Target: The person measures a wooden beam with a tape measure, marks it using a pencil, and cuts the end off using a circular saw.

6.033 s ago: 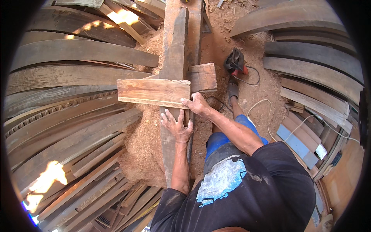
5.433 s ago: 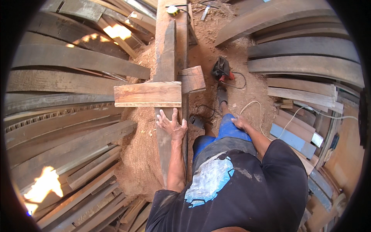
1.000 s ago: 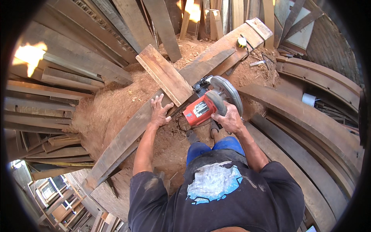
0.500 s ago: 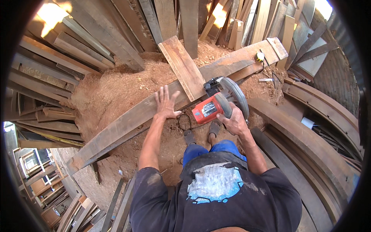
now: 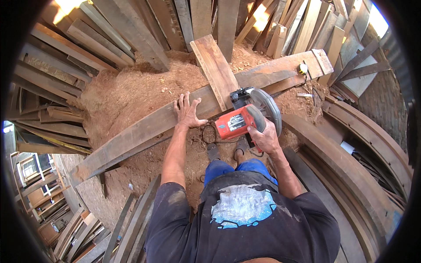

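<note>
My right hand (image 5: pixel 265 138) is wrapped round the rear handle of a red circular saw (image 5: pixel 234 122) with a round grey blade guard. The saw rests at the right side of a short brown board (image 5: pixel 215 68), by its near end; the blade itself is hidden. That board lies crosswise on a long, slightly curved plank (image 5: pixel 140 129). Left of the board, my left hand (image 5: pixel 189 114) presses on the plank with fingers spread and bent toward its far edge, thumb out at the near side. A yellow-and-white tape measure (image 5: pixel 302 69) sits near the plank's right end.
Sawdust (image 5: pixel 131 96) covers the ground beyond the plank. Many upright and stacked boards (image 5: pixel 140 39) line the far and left sides. Curved timbers (image 5: pixel 337 162) lie close on my right. A dark cord (image 5: pixel 209 131) loops near my feet.
The left hand's fingers have bent from flat to more curled on the plank. The saw stays beside the short board in my right hand. The whole view has shifted slightly.
</note>
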Demonstrator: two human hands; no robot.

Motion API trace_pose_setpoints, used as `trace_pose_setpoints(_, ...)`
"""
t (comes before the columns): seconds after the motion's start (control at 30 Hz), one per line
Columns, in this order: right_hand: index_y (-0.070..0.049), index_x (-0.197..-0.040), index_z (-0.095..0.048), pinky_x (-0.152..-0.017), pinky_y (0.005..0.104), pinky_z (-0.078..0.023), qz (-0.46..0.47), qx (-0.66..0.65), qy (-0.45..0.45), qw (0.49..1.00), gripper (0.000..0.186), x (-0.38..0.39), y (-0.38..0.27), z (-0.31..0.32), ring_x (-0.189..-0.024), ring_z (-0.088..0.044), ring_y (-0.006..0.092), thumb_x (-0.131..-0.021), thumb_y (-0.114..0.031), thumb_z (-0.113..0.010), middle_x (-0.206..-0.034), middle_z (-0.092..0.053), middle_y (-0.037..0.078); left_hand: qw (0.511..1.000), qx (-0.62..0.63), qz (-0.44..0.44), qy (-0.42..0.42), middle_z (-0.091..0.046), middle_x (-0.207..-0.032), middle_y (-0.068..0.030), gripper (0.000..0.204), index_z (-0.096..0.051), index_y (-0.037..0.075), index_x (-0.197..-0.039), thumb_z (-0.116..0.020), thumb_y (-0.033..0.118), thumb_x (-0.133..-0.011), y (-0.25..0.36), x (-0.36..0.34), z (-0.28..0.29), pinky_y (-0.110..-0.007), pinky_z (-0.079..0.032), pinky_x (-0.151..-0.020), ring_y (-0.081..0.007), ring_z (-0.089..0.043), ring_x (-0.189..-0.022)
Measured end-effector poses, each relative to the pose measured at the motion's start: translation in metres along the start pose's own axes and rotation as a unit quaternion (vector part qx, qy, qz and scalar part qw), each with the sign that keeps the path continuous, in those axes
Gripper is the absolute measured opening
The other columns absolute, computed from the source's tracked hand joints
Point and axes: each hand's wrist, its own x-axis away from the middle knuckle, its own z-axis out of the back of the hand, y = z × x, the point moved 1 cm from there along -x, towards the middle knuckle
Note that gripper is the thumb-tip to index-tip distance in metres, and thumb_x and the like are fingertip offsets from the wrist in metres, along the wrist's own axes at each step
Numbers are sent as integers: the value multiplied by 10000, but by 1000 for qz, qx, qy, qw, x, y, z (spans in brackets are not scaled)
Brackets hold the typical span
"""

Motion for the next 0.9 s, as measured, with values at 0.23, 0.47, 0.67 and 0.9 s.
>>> trace_pose_setpoints(0.23,33,-1126,-636,-892,370,-505,-82,53,-42,994,351,5,-1,-18,-927,-664,238,-823,-135,-692,-989,-698,168,1000,17,-8,14,-167,-1624,-188,1038,-501,298,-1371,-933,505,-450,-3,-1,-2,-640,-35,-1195,-406,-75,-1518)
trace_pose_setpoints(0.47,23,-1086,-634,-883,360,-498,-53,19,-62,996,314,2,13,-30,-906,-646,217,-818,-131,-690,-959,-685,137,999,29,-9,22,-184,-1620,-179,1016,-530,309,-1361,-939,471,-446,0,0,2,-631,-42,-1199,-396,-99,-1515)
trace_pose_setpoints(0.67,18,-1064,-629,-835,349,-502,-47,20,-72,996,301,-2,20,-36,-852,-613,184,-797,-111,-685,-903,-654,98,999,31,-16,25,-188,-1606,-182,1012,-512,310,-1344,-939,500,-446,-3,0,-2,-632,-43,-1191,-408,-73,-1512)
trace_pose_setpoints(0.9,10,-1036,-627,-806,342,-497,-53,22,-87,995,270,-11,12,-36,-818,-590,173,-791,-93,-678,-863,-624,77,1000,19,-4,13,-190,-1603,-186,1033,-514,306,-1351,-917,578,-440,-1,-2,-3,-636,-54,-1187,-415,-82,-1509)
